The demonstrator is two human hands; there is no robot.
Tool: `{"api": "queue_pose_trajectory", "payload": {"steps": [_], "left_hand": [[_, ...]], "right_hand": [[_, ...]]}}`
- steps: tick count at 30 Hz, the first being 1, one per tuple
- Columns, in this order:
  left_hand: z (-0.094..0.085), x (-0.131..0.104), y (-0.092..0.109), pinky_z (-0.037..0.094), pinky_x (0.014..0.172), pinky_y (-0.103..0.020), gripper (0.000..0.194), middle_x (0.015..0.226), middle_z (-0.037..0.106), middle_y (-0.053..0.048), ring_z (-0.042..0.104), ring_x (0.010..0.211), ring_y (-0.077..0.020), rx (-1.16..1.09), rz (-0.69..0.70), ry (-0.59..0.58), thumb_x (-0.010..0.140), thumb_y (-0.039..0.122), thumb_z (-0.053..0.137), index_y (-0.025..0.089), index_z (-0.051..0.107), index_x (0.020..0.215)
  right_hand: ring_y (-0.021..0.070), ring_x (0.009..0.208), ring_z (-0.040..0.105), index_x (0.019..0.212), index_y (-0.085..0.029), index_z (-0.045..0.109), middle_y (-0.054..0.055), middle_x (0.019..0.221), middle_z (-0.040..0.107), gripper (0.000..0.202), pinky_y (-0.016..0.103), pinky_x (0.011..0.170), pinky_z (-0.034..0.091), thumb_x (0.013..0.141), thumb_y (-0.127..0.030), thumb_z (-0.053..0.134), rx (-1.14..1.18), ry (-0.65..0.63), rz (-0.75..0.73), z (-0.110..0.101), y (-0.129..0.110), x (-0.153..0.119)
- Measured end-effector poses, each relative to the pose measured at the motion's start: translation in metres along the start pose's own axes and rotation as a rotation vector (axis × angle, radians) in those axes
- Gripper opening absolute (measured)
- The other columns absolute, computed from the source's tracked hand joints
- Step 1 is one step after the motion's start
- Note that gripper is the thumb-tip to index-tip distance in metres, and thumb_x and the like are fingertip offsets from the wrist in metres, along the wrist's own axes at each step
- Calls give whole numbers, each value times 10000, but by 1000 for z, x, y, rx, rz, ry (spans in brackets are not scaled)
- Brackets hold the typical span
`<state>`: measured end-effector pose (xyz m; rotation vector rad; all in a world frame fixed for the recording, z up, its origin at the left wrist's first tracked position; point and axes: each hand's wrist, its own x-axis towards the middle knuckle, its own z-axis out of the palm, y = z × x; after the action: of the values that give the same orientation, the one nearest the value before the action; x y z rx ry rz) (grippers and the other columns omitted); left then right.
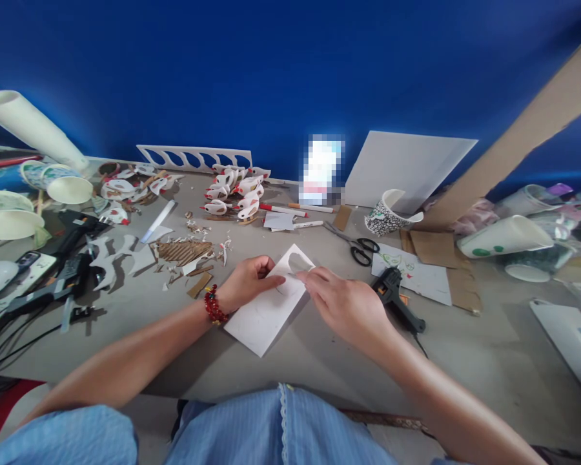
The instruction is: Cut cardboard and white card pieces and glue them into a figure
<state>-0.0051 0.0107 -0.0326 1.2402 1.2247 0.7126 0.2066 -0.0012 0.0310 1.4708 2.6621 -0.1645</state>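
A white board (266,316) with a rounded cut-out near its far end is held tilted above the grey table. Faint curved lines mark its face below the hole. My left hand (249,281), with a red bead bracelet at the wrist, grips the board's left edge, thumb on top. At the right edge, beside the cut-out, the fingers of my right hand (343,300) are pinched together; whatever lies between them is hidden. Just right of that hand rests a black glue gun (392,294). Beyond it lie black-handled scissors (361,248).
White bird-shaped pieces (235,190) cluster at the back, before a strip with cut holes (193,158). Corrugated cardboard scraps (184,252) lie left. Glue guns with cables (53,278) and paper cups (10,213) occupy the far left. A patterned cup piece (392,216) stands right.
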Motion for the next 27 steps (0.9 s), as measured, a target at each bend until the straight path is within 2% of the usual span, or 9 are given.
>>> {"api": "queue_pose_trajectory", "payload": {"steps": [10,16,27], "left_hand": [[0,-1,2,403,501,-201,307,678,574,35,520,580,-103,-20,-10,-11,735,425,704,171,534,765],[0,0,1,370,496,-197,303,654,543,39,497,589,-104,39,25,-3,742,434,697,170,548,746],[-1,2,-7,352,499,-192,335,661,524,34,473,601,-104,66,63,-7,750,473,690,169,550,750]], "right_hand": [[129,610,643,1250,-316,549,1,1136,686,332,281,459,238,984,-240,366,-93,-29,6,-2,-4,2],[156,608,645,1217,-286,548,23,1019,709,320,293,462,221,968,-201,367,-196,-75,-40,-7,-7,4],[179,653,679,1073,-240,560,27,859,700,249,296,466,241,908,-103,433,-206,-68,-142,-12,-6,14]]}}
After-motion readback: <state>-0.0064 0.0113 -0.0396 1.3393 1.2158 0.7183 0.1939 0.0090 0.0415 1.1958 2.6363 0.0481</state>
